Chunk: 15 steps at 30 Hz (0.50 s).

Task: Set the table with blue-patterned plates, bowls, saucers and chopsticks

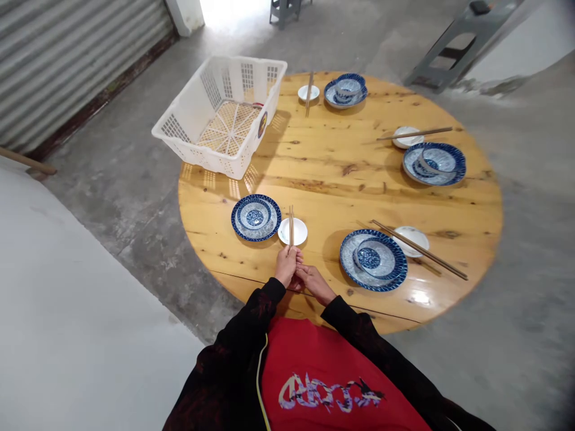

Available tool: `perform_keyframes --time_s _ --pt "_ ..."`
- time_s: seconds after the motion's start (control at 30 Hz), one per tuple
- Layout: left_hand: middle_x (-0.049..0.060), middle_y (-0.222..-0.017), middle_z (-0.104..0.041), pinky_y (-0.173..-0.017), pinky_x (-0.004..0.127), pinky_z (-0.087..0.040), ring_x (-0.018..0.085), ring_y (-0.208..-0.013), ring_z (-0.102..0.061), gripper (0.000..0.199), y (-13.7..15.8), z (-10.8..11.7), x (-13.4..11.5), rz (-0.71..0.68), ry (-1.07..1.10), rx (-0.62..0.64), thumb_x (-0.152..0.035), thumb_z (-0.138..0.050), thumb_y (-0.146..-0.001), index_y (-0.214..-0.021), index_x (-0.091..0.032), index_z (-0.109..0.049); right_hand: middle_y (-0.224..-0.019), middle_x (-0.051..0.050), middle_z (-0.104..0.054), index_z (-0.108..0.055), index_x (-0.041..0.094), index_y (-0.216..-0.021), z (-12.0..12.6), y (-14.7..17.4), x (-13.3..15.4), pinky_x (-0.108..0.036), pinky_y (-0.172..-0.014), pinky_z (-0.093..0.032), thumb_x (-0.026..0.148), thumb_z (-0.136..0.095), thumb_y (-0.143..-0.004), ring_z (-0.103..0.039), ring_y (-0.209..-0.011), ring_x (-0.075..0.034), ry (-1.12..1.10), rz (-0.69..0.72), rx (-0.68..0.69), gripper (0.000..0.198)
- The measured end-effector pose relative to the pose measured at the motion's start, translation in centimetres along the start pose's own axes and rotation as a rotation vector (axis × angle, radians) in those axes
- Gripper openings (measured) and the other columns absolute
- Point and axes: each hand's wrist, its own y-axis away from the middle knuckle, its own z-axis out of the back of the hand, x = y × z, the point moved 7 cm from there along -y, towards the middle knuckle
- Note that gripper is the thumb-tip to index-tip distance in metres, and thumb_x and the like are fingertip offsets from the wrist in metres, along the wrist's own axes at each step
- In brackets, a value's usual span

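Note:
A pair of wooden chopsticks (291, 221) points away from me, with the far ends over a small white dish (299, 231). My left hand (286, 267) is closed around their near part. Right against it, my right hand (318, 284) is closed, fingers at the near ends of the chopsticks, which the hands hide. Just left of the dish is a blue-and-white plate (236, 225) with a matching bowl (255, 215) on it. Another blue-rimmed plate (348, 272) with a bowl (371, 257) stands to the right of my hands, beside a white dish (420, 238) with chopsticks (431, 256) across it.
The round wooden table (332, 161) carries two more settings, at its back and right. A white plastic basket (220, 158) stands at the table's left back, partly past the edge. A grey stool (467, 45) is beyond the table. A white wall surface (90, 299) lies left.

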Motion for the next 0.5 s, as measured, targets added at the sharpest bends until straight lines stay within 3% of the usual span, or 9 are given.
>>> perform_keyframes --time_s 0.3,0.4,0.5 --pt "0.001 -0.071 -0.061 -0.055 0.020 -0.044 0.010 -0.057 -0.056 0.027 -1.1 0.3 1.1 -0.010 -0.014 0.040 -0.042 -0.059 -0.089 -0.081 -0.016 -0.057 -0.060 -0.003 -0.065 -0.060 0.020 -0.068 0.6 -0.2 0.0 -0.027 -0.050 -0.047 0.065 -0.069 -0.073 -0.059 -0.054 -0.017 0.047 0.026 -0.014 0.046" --pt "0.001 -0.069 -0.062 -0.059 0.022 -0.047 0.012 -0.058 -0.057 0.030 -1.2 1.1 1.3 -0.022 -0.101 0.021 -0.044 -0.057 -0.091 -0.078 -0.017 -0.056 -0.062 -0.003 -0.065 -0.064 0.017 -0.078 0.8 -0.3 -0.1 -0.027 -0.051 -0.047 0.071 -0.070 -0.069 -0.059 -0.055 -0.016 0.058 0.012 -0.013 0.054" --pt "0.000 -0.069 -0.061 -0.064 0.024 -0.047 0.013 -0.063 -0.057 0.030 -0.6 2.1 0.8 -0.087 -0.247 -0.018 -0.043 -0.053 -0.093 -0.076 -0.018 -0.056 -0.062 -0.002 -0.062 -0.061 0.017 -0.076 1.0 0.1 0.0 -0.026 -0.052 -0.048 0.074 -0.069 -0.069 -0.059 -0.057 -0.015 0.060 0.006 -0.032 0.057"
